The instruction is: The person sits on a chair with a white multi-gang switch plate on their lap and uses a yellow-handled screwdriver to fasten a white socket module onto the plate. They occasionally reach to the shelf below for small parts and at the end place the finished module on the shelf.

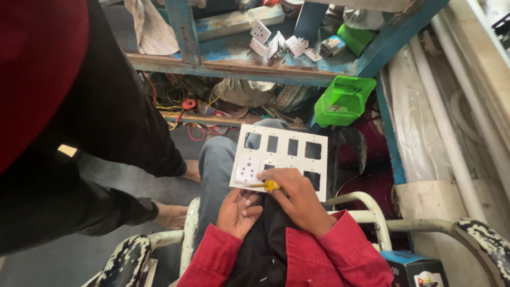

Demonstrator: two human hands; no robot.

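Screwdriver (270,185) mostly hidden in right hand (298,197), plate (280,159) partly covered

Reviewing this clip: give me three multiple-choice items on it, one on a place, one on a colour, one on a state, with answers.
1. Where does the white switch plate rest?
A. on the person's knee
B. on the blue shelf
C. on the floor

2. What colour is the handle of the screwdriver?
A. green
B. yellow
C. black

3. What does the left hand hold?
A. a socket module
B. the plate's edge
C. nothing; palm open

Answers:
1. A: the plate lies over the grey-trousered knee.
2. B: a yellow handle shows under the right hand.
3. C: the fingers are loosely curled, with nothing in the palm.
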